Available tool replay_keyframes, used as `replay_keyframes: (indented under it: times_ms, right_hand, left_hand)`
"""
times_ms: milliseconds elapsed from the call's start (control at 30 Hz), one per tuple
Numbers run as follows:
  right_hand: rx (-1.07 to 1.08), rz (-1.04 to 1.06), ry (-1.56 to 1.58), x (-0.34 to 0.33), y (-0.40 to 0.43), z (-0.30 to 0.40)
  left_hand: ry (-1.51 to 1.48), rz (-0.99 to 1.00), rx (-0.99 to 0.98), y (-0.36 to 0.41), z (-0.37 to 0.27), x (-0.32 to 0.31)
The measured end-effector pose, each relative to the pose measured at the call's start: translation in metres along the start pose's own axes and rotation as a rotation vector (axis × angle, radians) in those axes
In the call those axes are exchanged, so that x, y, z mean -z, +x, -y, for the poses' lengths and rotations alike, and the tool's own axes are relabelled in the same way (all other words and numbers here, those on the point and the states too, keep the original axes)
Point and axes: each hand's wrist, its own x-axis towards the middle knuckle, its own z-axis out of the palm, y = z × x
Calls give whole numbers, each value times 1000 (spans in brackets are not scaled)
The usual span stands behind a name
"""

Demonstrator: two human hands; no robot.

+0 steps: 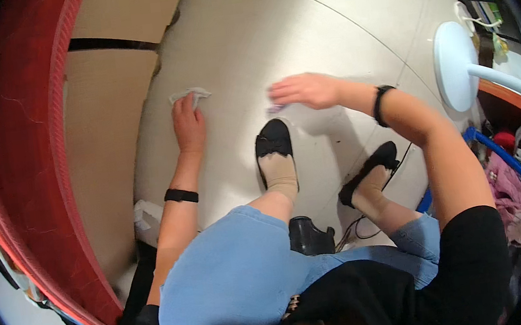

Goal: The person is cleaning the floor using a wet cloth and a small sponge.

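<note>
My left hand (189, 122) is low over the pale tiled floor (227, 36), its fingers on a crumpled white tissue or cloth (202, 92). To the right, my right hand (303, 91) is slightly blurred, with its fingers together above the floor. A small pinkish-purple piece (276, 108), perhaps cloth or paper, shows under its fingers; the grip on it is partly hidden. Between and below the hands is a black flat shoe with a bow (273, 139) on one foot. The other black shoe (369, 169) stands further right.
A bed with a red cover edge (31, 140) and beige side panels (100, 108) runs along the left. At right stand a white round base with a pole (456, 65), a blue-framed holder (505, 154) and pink fabric (506, 182). A black plastic object (310, 236) and cables (357, 228) lie near my legs.
</note>
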Motion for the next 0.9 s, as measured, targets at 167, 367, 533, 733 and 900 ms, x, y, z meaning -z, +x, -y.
replay_keyframes:
  times_ms: [167,367,533,733,900]
  right_hand:
    - [-302,134,-46,47,-132,36]
    - [-592,-501,-165,117,-99,-44]
    - [-1106,-559,-176,143,-11,-116]
    - [-311,-418,-73,37,72,-99]
    - [-60,-257,36,-27,-7,-7]
  left_hand:
    - [24,22,-26,4,-7,-8]
    - [-67,25,101,10,-18,1]
    - [-41,70,29,9,6,-9]
    - [-84,111,113,11,-7,-6]
    - [-86,93,201,31,-25,-11]
